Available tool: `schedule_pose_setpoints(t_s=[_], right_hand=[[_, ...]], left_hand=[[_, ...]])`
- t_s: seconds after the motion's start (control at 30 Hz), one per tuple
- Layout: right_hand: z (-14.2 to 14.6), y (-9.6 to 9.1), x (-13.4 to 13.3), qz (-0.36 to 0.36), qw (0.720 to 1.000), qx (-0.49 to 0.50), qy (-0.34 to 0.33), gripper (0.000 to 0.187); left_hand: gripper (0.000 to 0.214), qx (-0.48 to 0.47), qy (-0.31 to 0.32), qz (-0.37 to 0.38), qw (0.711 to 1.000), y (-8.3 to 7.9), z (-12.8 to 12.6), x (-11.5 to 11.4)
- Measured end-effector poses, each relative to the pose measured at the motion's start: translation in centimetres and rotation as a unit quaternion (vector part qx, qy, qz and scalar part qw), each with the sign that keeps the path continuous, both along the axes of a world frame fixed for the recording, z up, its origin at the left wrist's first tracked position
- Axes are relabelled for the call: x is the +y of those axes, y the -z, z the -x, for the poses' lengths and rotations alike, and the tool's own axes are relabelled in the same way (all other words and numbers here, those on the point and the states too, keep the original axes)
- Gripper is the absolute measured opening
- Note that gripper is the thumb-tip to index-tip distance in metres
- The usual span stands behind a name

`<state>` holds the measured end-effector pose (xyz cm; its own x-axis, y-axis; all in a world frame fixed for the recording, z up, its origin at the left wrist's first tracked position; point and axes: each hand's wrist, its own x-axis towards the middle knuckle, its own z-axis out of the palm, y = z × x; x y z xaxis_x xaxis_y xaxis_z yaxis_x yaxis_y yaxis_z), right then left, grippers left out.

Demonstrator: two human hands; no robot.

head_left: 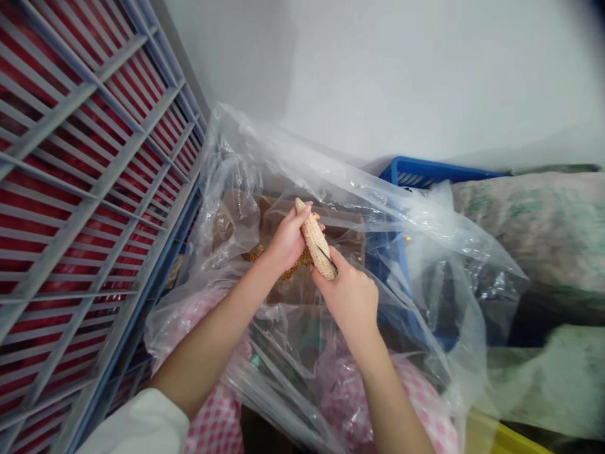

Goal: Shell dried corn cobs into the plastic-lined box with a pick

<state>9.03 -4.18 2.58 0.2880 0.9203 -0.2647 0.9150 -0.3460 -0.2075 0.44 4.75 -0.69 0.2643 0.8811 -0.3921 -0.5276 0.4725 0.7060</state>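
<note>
A pale corn cob (315, 243), largely bare of kernels, slants over the middle of the view. My left hand (289, 243) is closed around its upper part, with a few yellow kernels near the fingertips. At the lower end my right hand (350, 291) is closed on a thin dark tool, perhaps a small blade, whose tip lies against the cob; the rest of it is hidden in the fingers. Under both hands, loose yellow corn kernels (295, 268) lie in a cardboard box (338, 221) lined with a clear plastic sheet (283, 142).
Stacked slatted crates (94, 189) with red contents rise at the left. To the right stand a blue crate (397, 170) and a full woven sack (543, 233). A yellow edge (501, 435) shows at lower right. The plastic drapes over pink checked clothing (212, 403) on my legs.
</note>
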Motion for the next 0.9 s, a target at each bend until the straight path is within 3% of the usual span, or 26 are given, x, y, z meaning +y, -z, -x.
schedule_pose_setpoints(t_s=[0.27,0.5,0.67,0.8,0.9], right_hand=[[-0.4,0.0,0.0,-0.022,0.999,0.039,0.014,0.04],[-0.5,0.1,0.0,-0.03,0.99,0.139,0.019,0.039],[-0.6,0.2,-0.1,-0.05,0.98,0.189,0.018,0.038],[-0.4,0.3,-0.1,-0.059,0.992,0.107,0.019,0.038],[0.1,0.6,-0.2,-0.071,0.997,-0.007,0.016,0.043]], left_hand=[[0.023,-0.054,0.025,0.018,0.998,-1.1,0.4,0.2],[0.022,-0.028,-0.036,-0.026,0.999,-0.5,-0.3,-0.2],[0.028,-0.025,-0.034,-0.026,0.999,-1.3,-0.3,-0.5],[0.031,-0.052,-0.008,-0.023,0.998,-1.9,0.2,-0.2],[0.03,0.003,0.006,-0.001,1.0,-1.6,0.4,0.4]])
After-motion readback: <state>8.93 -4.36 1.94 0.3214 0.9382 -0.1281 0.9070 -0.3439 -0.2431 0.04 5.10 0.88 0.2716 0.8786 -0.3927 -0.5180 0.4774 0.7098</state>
